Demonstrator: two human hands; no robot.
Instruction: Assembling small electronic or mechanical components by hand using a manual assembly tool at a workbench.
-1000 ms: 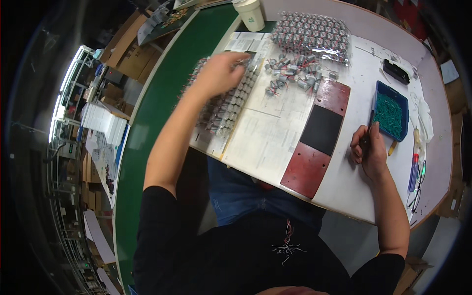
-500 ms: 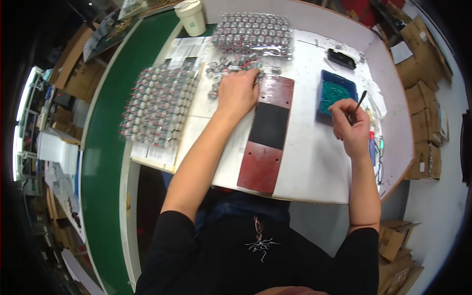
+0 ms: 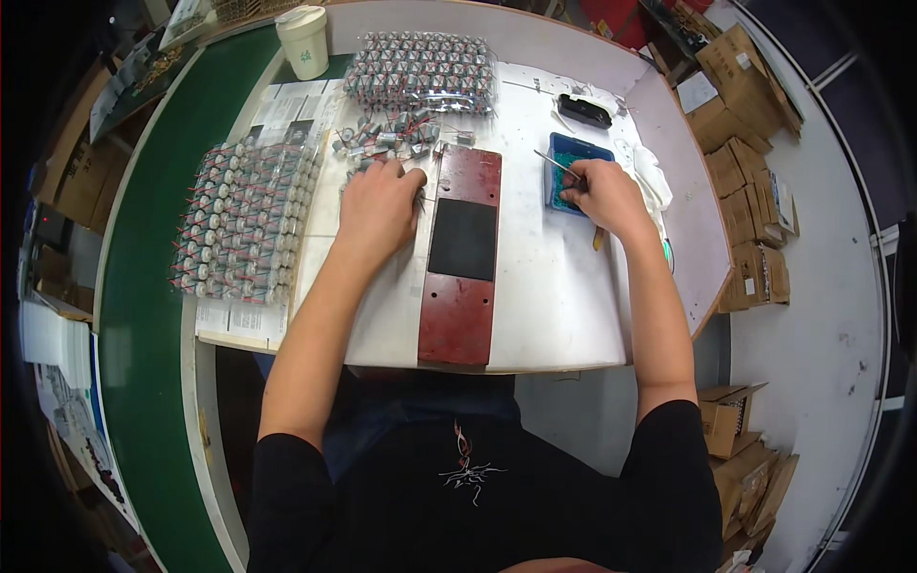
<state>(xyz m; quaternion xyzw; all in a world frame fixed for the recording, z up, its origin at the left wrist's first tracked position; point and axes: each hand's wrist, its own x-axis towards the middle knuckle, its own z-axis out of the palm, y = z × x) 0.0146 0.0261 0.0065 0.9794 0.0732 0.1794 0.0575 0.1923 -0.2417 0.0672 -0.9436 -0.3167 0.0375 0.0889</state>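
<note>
My left hand (image 3: 380,205) rests just left of a red board with a black middle pad (image 3: 463,239). Its fingers are curled down, and whatever they grip is mostly hidden; a small dark bit shows by the thumb. Right beyond it lies a loose heap of small silver motors (image 3: 387,138) with red wires. Over the near side of a blue bin (image 3: 580,145) is my right hand (image 3: 611,196), closed around a thin metal rod-like tool (image 3: 557,162) that points up and left. Small green pieces (image 3: 565,179) lie in the bin, partly covered by the hand.
Plastic trays of wired motors stand at left (image 3: 244,224) and at the back (image 3: 420,72). A lidded cup (image 3: 303,43) is at the far left corner. Behind the bin sits a black case (image 3: 585,110). A low wall (image 3: 683,181) edges the table's right side.
My left hand has drawn back from the motor heap toward me. My right hand has turned and reached over the bin, its tool now pointing left. The whole view has shifted.
</note>
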